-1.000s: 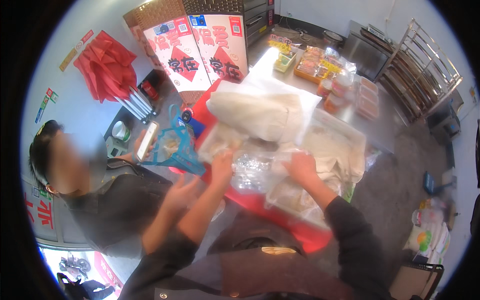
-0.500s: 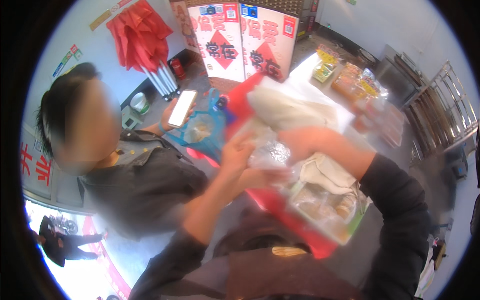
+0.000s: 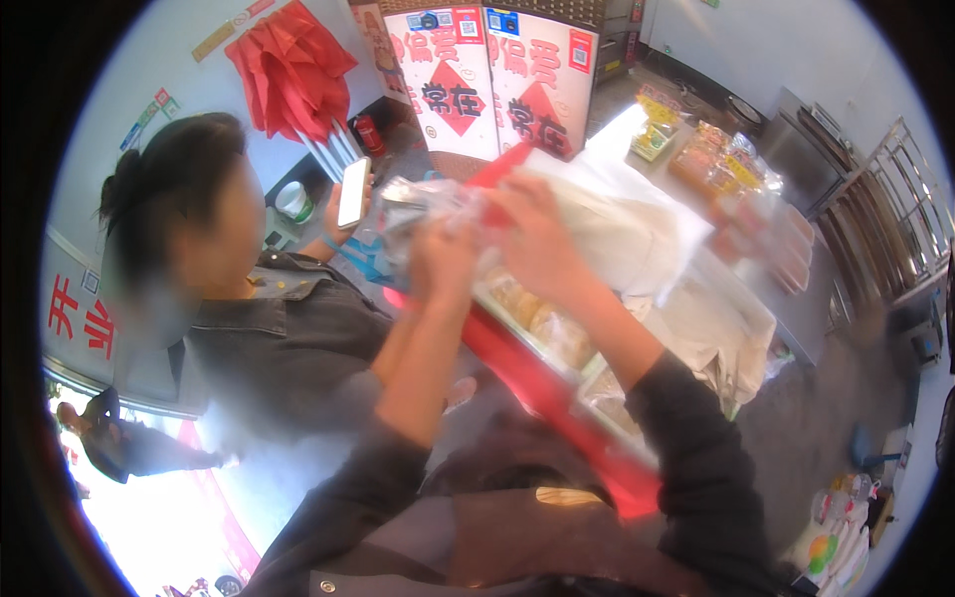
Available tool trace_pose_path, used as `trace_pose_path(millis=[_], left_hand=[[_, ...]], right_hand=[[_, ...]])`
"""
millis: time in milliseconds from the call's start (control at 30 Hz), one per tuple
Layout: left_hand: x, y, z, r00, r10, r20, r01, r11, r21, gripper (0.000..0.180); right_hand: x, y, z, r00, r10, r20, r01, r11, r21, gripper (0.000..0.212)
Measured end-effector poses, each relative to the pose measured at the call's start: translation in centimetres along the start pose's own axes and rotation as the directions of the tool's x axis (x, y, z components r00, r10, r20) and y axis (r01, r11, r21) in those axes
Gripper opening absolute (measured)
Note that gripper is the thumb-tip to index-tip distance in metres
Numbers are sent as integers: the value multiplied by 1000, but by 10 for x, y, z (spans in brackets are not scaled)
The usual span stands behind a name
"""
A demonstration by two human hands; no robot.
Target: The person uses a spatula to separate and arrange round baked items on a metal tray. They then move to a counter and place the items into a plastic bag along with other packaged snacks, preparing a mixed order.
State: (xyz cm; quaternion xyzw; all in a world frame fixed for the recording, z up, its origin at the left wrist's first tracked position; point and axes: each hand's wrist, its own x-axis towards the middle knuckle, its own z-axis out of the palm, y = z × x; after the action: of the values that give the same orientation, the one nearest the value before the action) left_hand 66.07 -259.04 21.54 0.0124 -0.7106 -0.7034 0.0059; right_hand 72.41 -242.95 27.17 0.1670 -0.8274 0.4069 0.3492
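Note:
A clear plastic bag [image 3: 398,221] with something silvery like foil in it hangs over the near-left part of the table, blurred by motion. My left hand [image 3: 445,264] is closed round the lower side of the bag. At its right edge, my right hand [image 3: 532,227] pinches the plastic with bent fingers. Behind the bag, a blue plastic bag [image 3: 363,261] shows only in part. Below my right hand lie several plastic-wrapped bread-like pieces [image 3: 559,333] in a shallow box. Cream cloths [image 3: 721,343] cover the goods to the right.
A person [image 3: 284,318] stands close on the left, holding a white-screened phone [image 3: 352,194]. Red cloth [image 3: 622,468] edges the table. Packaged foods [image 3: 711,154] and clear boxes [image 3: 786,239] lie at the far right. Printed boards [image 3: 448,90] stand behind the table.
Both my hands have moved left and away from me with the clear bag, now in front of the blue bag. The cloth and wrapped pieces they hid are uncovered. The person's phone has shifted slightly.

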Motion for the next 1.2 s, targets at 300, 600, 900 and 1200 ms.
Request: trace_pose_path(millis=[300,600,900,1200], left_hand=[[-101,-28,18,961,265,-80,-265,964,9,81],[-250,-183,49,824,-309,475,125,917,379,55],[-167,-239,160,821,80,565,-443,713,544,59],[-166,-256,196,774,139,618,-497,739,456,55]], right_hand=[[-324,86,-168,743,668,28,-645,727,-235,24],[-510,27,-268,532,831,-163,-651,278,-706,30],[-442,121,-308,631,647,-429,-717,276,-640,36],[-494,227,-320,740,667,-90,-330,243,-912,40]])
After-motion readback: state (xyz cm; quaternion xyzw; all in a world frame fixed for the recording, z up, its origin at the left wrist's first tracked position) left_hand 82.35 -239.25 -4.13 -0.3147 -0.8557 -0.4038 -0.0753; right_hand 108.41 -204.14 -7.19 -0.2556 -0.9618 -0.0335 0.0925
